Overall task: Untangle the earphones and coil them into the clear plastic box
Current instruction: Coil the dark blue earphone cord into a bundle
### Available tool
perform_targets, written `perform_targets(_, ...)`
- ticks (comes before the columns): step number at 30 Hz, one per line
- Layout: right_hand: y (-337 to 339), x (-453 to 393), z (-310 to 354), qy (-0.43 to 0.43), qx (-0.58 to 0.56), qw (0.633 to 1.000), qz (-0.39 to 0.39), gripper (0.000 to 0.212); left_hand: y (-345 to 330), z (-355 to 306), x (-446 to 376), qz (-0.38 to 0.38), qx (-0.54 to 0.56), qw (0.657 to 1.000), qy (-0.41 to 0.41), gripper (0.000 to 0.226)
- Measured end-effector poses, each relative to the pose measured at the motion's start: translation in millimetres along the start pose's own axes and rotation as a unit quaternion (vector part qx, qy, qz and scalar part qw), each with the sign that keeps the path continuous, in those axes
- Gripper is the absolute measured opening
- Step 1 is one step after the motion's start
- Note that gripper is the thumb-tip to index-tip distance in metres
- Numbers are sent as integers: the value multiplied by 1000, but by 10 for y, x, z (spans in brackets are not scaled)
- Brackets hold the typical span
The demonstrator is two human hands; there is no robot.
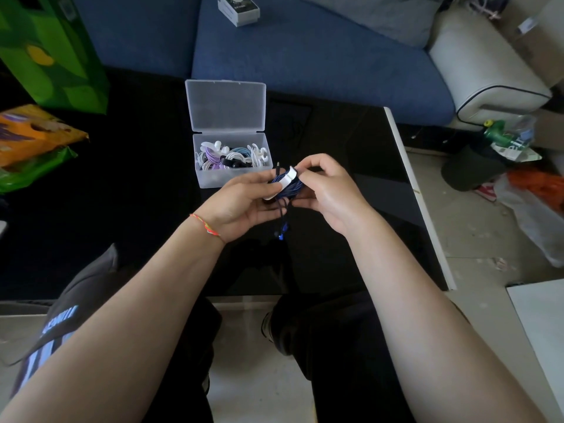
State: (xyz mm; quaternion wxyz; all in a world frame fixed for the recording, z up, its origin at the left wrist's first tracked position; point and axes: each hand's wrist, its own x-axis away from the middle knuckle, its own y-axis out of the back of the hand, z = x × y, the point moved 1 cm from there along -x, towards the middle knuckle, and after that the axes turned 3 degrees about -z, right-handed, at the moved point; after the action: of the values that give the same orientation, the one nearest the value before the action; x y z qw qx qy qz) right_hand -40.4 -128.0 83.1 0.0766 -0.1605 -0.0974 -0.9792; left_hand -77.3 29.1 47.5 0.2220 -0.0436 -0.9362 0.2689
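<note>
Glossy black tabletop [351, 239] with a white right edge. Resting on it: an open clear plastic box [207, 178], lid hinged back, holding coiled white, purple and blue earphones [233, 155]; at far left, a green bag [52, 53] and an orange packet [30, 135].

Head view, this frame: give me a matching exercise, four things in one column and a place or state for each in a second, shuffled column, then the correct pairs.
Things:
1. blue earphones
2. clear plastic box
3. green bag
4. small white carton

Places or states:
A. lying on the blue sofa
B. held as a bundle between the left hand and right hand
C. lid open, coiled earphones inside, on the black table
D. standing at the far left of the table

Pairs: 1-B, 2-C, 3-D, 4-A
</note>
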Motion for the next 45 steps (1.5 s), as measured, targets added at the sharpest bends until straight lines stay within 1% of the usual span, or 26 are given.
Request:
perform_targets(1, 9, 1, 7, 10, 13, 1000, -5, 8, 3, 0, 2, 2, -5, 1000, 9, 28)
perform_targets(4, 19, 2, 4, 42, 58, 997, -20, 7, 9, 1, 17, 4, -64, 997, 39, 29)
perform_targets(5, 14, 4, 1, 52, 69, 996, -22, 8, 1, 8, 24, 10, -74, 996, 46, 24)
perform_targets(7, -3, 10, -6, 63, 81, 994, -25, 12, -19, 26, 29, 17, -60, 997, 52, 12)
perform_targets(9, -8, 18, 1, 62, 81, 995, -20, 14, -32, 39, 22, 7, -47, 998, 47, 7)
perform_targets(13, 10, 27, 13, 61, 112, 991, 38, 20, -16, 36, 3, -17, -73, 997, 17, 20)
perform_targets(16, 5, 16, 10, 73, 122, 989, 30, 21, -14, 22, 1, -37, -46, 998, -16, 23)
perform_targets(19, 15, 14, 17, 81, 122, 989, 21, 20, -15, 8, 1, -37, -31, 998, -37, 26)
perform_targets(22, 34, 26, 37, 89, 123, 988, 25, 18, -4, 8, 5, -35, -56, 996, -52, 28)
perform_targets(24, 43, 29, 40, 88, 129, 987, 32, 15, -7, 11, 12, -33, -101, 992, -67, 30)
perform_targets(25, 50, 30, 43, 83, 139, 986, 35, 13, -5, 19, 7, -32, -133, 988, -75, 31)
perform_targets(27, 68, 26, 42, 78, 191, 978, 31, 10, 5, 37, -1, -39, -214, 973, -81, 32)
perform_targets(28, 74, 21, 40, 83, 226, 970, 24, 13, 8, 45, -5, -44, -261, 961, -79, 33)
perform_targets(30, 61, 15, 31, 109, 259, 959, 18, 15, 12, 64, -19, -52, -360, 928, -80, 28)
perform_targets(32, 11, 21, 22, 141, 276, 950, 40, 14, -15, 74, -17, -54, -441, 892, -85, 17)
perform_targets(34, -38, 13, -7, 155, 311, 936, 61, 15, -49, 84, -12, -50, -461, 882, -80, 13)
perform_targets(36, -62, 12, -15, 161, 323, 930, 64, 9, -60, 89, -8, -45, -477, 875, -71, 13)
perform_targets(39, -48, 12, 8, 172, 347, 920, 56, 3, -41, 81, -14, -55, -495, 865, -56, 27)
perform_targets(41, -29, 12, 14, 164, 367, 912, 80, 6, -34, 67, -14, -54, -499, 864, -45, 31)
perform_targets(43, -9, 13, 13, 150, 392, 901, 112, 11, -24, 65, -18, -50, -509, 859, -28, 30)
perform_targets(45, -6, 26, 16, 146, 417, 887, 133, 11, -18, 71, -16, -43, -509, 860, -20, 28)
